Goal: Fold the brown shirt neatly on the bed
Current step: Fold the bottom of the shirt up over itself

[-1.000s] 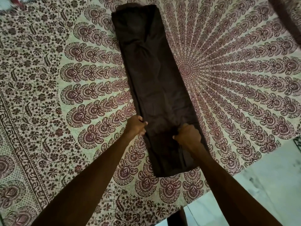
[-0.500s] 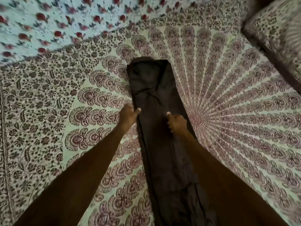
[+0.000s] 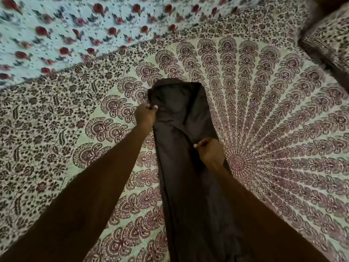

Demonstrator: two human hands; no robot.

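— Cloth at far left first: what is there?

— Pale floral sheet (image 3: 56, 31), red blossoms on a light ground, blurred, filling the upper left corner. Its edge runs on a slant against the patterned bedspread (image 3: 273, 120), which takes up the whole of what I see besides. Dark leaf-and-flower border on the left side, feather-like motifs fanning out from a round centre near the middle right.

— Next, your left side?

— My left arm reaches up from the lower left. My left hand (image 3: 145, 116) is clenched on the left edge of the brown shirt (image 3: 181, 167), near its far end, thumb and fingers pinching a gather of the fabric. The cloth puckers and lifts a little at that corner.

— And the shirt itself?

— It lies on the bedspread as a long narrow strip, already folded lengthwise, running from the bottom edge of my view away from me to a squared far end. Creases cross it diagonally between my two hands.

— Right side?

— My right hand (image 3: 210, 152) sits nearer to me than the left, on the strip's right edge. Fingers are curled shut with fabric bunched under them; it grips the shirt too. My right forearm covers part of the strip's right edge lower down.

— Anything at far right?

— One pillow (image 3: 328, 38) in the upper right corner, in a dark leafy print like the bedspread's border, well apart from the shirt.
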